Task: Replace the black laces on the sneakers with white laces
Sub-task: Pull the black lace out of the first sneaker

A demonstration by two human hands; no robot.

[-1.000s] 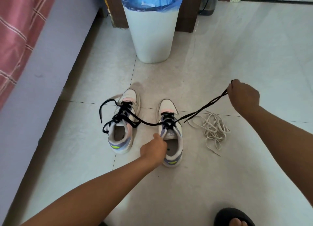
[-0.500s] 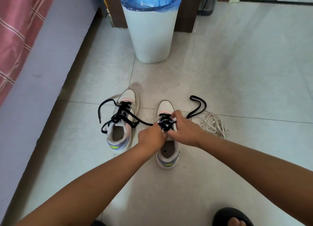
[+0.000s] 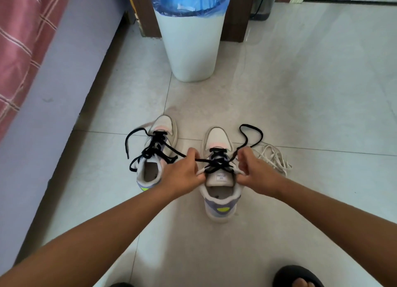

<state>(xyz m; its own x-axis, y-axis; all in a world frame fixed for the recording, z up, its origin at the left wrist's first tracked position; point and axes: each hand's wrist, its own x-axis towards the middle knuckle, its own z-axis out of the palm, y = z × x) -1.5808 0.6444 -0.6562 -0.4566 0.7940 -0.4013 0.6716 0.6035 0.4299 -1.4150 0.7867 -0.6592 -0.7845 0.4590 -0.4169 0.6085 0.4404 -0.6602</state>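
Both hands have parted: left hand (image 3: 185, 172) and right hand (image 3: 256, 172), fingers clamped on the flat black lace (image 3: 217, 165), flank the padded right sneaker (image 3: 219, 175) mid-floor, limp white laces (image 3: 274, 157) beside.

Cut off by the frame's bottom edge: black slipper (image 3: 298, 275); hidden behind right hand (image 3: 256, 175), beside the right sneaker (image 3: 220, 175): part of the white laces (image 3: 277, 160); too small to read: tongue label (image 3: 221, 177).
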